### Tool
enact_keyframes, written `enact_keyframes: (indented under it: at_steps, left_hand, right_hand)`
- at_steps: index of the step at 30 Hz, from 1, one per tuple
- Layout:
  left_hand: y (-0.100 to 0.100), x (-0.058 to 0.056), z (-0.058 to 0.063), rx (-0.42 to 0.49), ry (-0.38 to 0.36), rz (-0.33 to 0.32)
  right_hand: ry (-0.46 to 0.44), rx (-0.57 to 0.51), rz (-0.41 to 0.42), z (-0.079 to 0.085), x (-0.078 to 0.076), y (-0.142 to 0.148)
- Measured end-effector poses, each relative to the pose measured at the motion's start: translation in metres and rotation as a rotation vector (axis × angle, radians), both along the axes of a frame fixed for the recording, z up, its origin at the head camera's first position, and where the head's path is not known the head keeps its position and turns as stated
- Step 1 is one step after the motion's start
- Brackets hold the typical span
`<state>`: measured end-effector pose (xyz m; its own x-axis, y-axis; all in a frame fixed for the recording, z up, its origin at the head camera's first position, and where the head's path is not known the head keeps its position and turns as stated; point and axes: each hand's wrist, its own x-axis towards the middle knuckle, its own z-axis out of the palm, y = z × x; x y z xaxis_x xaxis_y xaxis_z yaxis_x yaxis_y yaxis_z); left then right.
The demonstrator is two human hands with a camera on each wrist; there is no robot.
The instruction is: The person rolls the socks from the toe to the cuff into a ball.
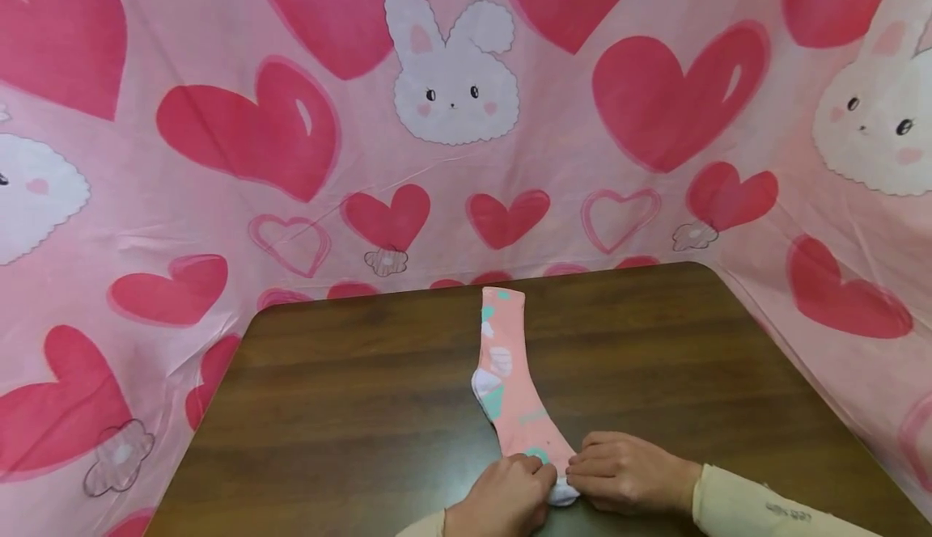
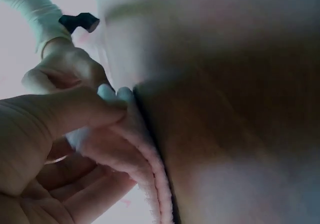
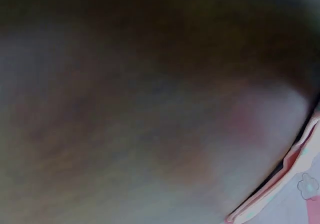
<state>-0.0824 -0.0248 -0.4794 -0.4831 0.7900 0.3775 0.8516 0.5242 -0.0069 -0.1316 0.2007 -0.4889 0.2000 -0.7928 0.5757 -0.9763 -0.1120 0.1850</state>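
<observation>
A pink sock [image 1: 513,367] with a white heel, white toe and mint-green patches lies on the dark wooden table, cuff away from me, toe towards me. Along its edge in the left wrist view, the pink fabric [image 2: 145,156] shows in two thick layers. My left hand [image 1: 507,492] pinches the toe end from the left, thumb over the fabric and fingers beneath. From the right, my right hand [image 1: 629,472] grips the toe edge with curled fingers, close beside the left. In the right wrist view only part of the sock [image 3: 295,166] appears, at the lower right.
The brown tabletop [image 1: 349,391] has rounded far corners. Behind it and on both sides hangs a pink cloth [image 1: 451,173] printed with red hearts and white rabbits. Pale sleeves [image 1: 757,505] cover my forearms.
</observation>
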Motion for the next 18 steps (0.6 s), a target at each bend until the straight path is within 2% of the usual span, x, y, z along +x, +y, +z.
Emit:
enact_keyframes:
  at_steps: [4,11,16,18]
  left_hand:
    - [-0.004,0.0,0.001,0.091,-0.133,0.05]
    - [-0.01,0.001,0.0,0.293,-0.355,0.151]
    - [-0.011,-0.002,-0.001,0.461,-0.483,0.167]
    - [-0.012,-0.004,-0.001,0.497,-0.5,0.173]
  right_hand:
    - [-0.149,-0.012,-0.009,-0.002,-0.001,-0.001]
    - [-0.47,0.012,-0.151,-0.001,0.002,0.002]
    - [-0.628,0.065,-0.249,0.002,0.001,0.002]
    - [-0.687,0.093,-0.284,0.002,0.0,0.001]
